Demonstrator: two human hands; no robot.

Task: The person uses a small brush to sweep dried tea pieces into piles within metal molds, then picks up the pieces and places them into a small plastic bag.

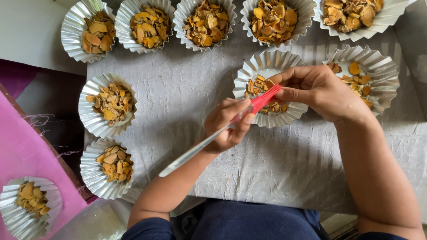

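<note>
Your left hand (229, 124) grips the clear handle of a red-tipped brush (262, 101), fingers closed round it, so the tip angles into the foil cup (267, 66) of yellow chips. Your right hand (318, 89) pinches the red tip, seemingly to steady it. The cup rests on the grey surface (187, 93), directly beneath both fingertips.

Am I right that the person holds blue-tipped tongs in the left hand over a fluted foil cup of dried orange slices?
Not quite: the head view shows the tongs are red-tipped, not blue. The rest holds: the left hand grips them, with the tip over a fluted foil cup of dried orange slices, where the right hand meets it.
</note>
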